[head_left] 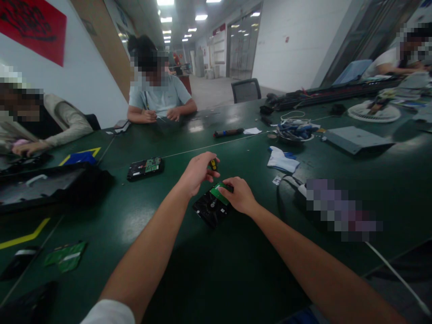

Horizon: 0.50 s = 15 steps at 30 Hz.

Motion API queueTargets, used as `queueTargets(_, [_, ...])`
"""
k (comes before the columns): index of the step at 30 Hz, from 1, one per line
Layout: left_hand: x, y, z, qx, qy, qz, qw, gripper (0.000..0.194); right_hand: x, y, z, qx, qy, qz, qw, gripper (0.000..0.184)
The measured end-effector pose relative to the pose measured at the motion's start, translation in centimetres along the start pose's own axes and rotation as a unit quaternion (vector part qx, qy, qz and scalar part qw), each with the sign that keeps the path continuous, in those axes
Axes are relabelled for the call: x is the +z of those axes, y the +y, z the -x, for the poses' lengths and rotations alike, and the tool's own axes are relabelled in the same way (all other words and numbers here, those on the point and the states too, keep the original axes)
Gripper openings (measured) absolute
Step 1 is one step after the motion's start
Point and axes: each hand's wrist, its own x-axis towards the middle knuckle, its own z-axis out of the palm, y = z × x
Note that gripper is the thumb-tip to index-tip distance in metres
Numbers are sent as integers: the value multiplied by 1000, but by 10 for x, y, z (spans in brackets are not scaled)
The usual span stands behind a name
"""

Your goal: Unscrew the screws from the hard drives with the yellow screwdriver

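A black hard drive with a green circuit board on its upper face lies at a slant on the table in front of me. My right hand grips the drive's right edge, its thumb resting over the board. Above the far left side of the drive, my left hand holds a screwdriver by its short yellow and black handle. The screwdriver's shaft and tip cannot be made out.
Another hard drive lies left on the green table. Gloves, a grey metal panel and a blurred-out corded object are to the right. A black tray and circuit boards are left. People sit around.
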Motion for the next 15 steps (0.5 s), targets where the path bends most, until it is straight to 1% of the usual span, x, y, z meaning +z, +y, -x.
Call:
queueTargets(1, [0, 0, 1, 6, 2, -9, 1000, 19, 0, 0, 0, 3, 1, 0, 1000, 25])
queueTargets(2, [0, 0, 1, 6, -7, -12, 1000, 19, 1, 0, 0, 5, 2, 1, 1000, 25])
queueTargets(5, [0, 1, 3, -18, -64, 6, 998, 19, 1, 0, 0, 5, 0, 4, 1000, 24])
queueTargets(7, [1, 0, 3, -32, -80, 22, 996, 18, 1, -1, 0, 1, 1, 3, 1000, 22])
queueTargets(9, [0, 0, 2, -32, -66, 27, 997, 16, 1, -1, 0, -2, 3, 3, 1000, 21])
queueTargets(13, [-3, 1, 1, 8, -9, -9, 1000, 18, 1, 0, 0, 2, 7, 1, 1000, 24])
queueTargets(15, [-4, 2, 2, 20, -4, -26, 999, 20, 2, 1, 0, 4, 6, 2, 1000, 25])
